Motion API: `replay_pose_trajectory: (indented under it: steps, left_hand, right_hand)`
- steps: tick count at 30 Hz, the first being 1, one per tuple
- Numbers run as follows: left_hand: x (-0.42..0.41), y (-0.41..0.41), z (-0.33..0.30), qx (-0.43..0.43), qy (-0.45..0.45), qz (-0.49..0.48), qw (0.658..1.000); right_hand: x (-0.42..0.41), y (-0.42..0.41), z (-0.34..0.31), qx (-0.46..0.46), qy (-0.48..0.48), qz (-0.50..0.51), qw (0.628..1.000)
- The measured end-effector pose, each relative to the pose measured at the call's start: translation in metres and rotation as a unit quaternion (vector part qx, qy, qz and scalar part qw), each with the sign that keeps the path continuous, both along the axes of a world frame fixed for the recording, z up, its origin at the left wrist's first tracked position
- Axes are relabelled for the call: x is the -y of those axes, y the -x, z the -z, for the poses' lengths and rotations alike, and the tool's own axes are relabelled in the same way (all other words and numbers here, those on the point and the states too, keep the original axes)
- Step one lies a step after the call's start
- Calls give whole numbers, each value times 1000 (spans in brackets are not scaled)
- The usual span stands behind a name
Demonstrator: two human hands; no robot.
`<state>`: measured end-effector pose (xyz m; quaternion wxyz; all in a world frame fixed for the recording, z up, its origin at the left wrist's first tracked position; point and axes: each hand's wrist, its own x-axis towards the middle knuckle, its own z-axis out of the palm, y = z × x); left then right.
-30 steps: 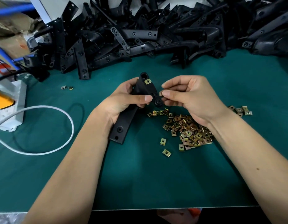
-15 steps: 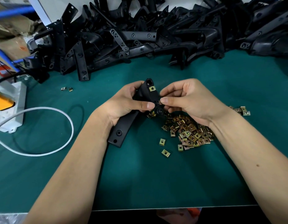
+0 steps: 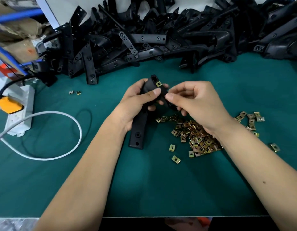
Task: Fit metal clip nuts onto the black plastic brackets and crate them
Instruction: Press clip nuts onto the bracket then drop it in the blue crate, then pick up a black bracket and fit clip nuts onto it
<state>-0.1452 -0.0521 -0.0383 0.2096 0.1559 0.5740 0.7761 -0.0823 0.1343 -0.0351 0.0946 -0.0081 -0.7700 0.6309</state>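
Black bracket (image 3: 139,129) (left hand (image 3: 136,105) gripping)

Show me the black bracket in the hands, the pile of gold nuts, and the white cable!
bracket (image 3: 137,134): head view, on its flat lower end near the two holes.
nut pile (image 3: 199,139): head view, on the middle of the heap.
cable (image 3: 78,124): head view, on the right side of its loop.
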Motion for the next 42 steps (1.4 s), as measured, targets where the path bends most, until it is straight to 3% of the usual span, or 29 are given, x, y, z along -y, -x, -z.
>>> replay_pose_trajectory:
  steps: [5, 13, 19, 28, 35, 38, 42]
  left_hand:
    - [-6, 1, 4, -20, -36, -11, 999]
    - [-9, -1, 5, -40, -18, -38, 998]
    - [-11, -5, 3, -37, -10, -38, 999]
    - [-53, -25, -24, -6, 10, -39, 999]
    - [-177, -93, -69, -73, 26, 36, 996]
    - [-249, -145, -82, -124, 38, 107, 986]
    - [-352, -242, -76, -119, 34, 234, 964]
  right_hand:
    - [5, 0, 2, -45, -105, 55, 992]
    - [14, 0, 2, -68, -160, 92, 980]
    - [11, 1, 2, -71, -140, 70, 985]
    - [-26, -19, -27, -31, -203, 78, 975]
    - [-119, -115, -52, -57, -153, 250, 955]
    - [-170, -183, -50, -87, -65, 311, 944]
    - [-224, -292, -36, -109, 37, 393, 912]
